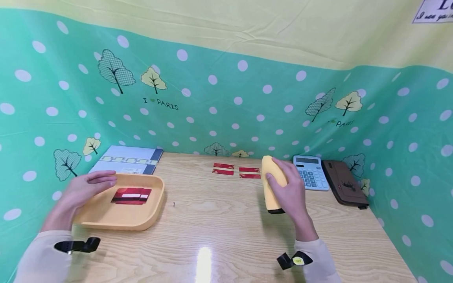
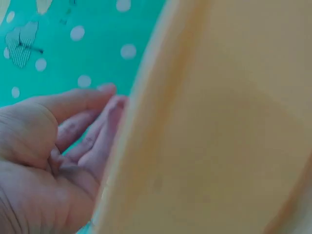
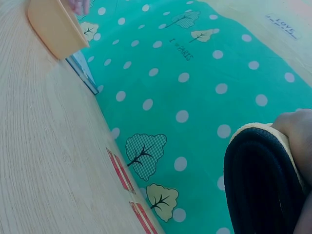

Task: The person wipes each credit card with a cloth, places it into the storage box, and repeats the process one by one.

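My right hand (image 1: 291,188) grips a yellow board eraser (image 1: 270,192), its long side tilted upright over the right half of the table. The eraser's dark underside (image 3: 258,180) faces the right wrist camera. At the left, my left hand (image 1: 83,190) is at the far left rim of a peach-coloured tray (image 1: 161,196), fingers nearly straight. In the left wrist view the tray wall (image 2: 219,122) hides part of that hand; whether the fingers touch it I cannot tell. Inside the tray lies a small stack of red cards (image 1: 131,195) with dark and white bands.
Red strips (image 1: 223,169) with gold marks lie in two groups at the table's back middle. A blue calculator (image 1: 313,179) and a brown wallet (image 1: 345,182) lie at the back right. Behind the tray is a blue-and-white folder (image 1: 127,159). A green dotted cloth (image 1: 226,98) walls the table.
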The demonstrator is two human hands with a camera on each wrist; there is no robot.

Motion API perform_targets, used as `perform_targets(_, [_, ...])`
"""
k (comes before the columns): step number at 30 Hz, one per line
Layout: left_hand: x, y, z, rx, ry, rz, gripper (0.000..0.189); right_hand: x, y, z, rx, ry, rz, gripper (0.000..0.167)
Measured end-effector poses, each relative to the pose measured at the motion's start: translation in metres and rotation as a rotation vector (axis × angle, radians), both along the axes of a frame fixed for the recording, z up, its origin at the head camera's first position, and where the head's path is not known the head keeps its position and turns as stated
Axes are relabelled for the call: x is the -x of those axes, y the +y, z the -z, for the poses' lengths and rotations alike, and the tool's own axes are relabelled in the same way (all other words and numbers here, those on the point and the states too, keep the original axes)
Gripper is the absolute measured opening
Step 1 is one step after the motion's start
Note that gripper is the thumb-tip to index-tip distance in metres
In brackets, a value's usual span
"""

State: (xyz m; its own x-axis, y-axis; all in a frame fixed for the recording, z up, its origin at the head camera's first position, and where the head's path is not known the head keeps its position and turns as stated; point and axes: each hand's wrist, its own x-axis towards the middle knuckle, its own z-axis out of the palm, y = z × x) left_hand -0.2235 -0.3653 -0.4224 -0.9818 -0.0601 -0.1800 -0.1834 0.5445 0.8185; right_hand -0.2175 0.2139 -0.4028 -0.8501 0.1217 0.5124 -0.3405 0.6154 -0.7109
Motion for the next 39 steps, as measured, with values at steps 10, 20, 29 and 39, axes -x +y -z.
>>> perform_targets(10, [0.046,0.094,-0.041,-0.188,0.164,0.229,0.059,0.001,0.002,0.002,0.000,0.011,-0.008,0.051])
perform_targets(20, [0.101,0.200,-0.056,-0.284,0.100,0.374,0.052,0.003,0.005,0.001,0.000,0.034,-0.023,0.051])
perform_targets(29, [0.137,0.258,-0.016,-0.296,-0.039,0.392,0.053,0.003,0.006,0.001,0.000,0.055,-0.049,0.052])
perform_targets(39, [0.152,0.277,0.041,-0.290,-0.059,0.388,0.055,0.003,0.008,-0.001,-0.002,0.038,-0.067,0.051])
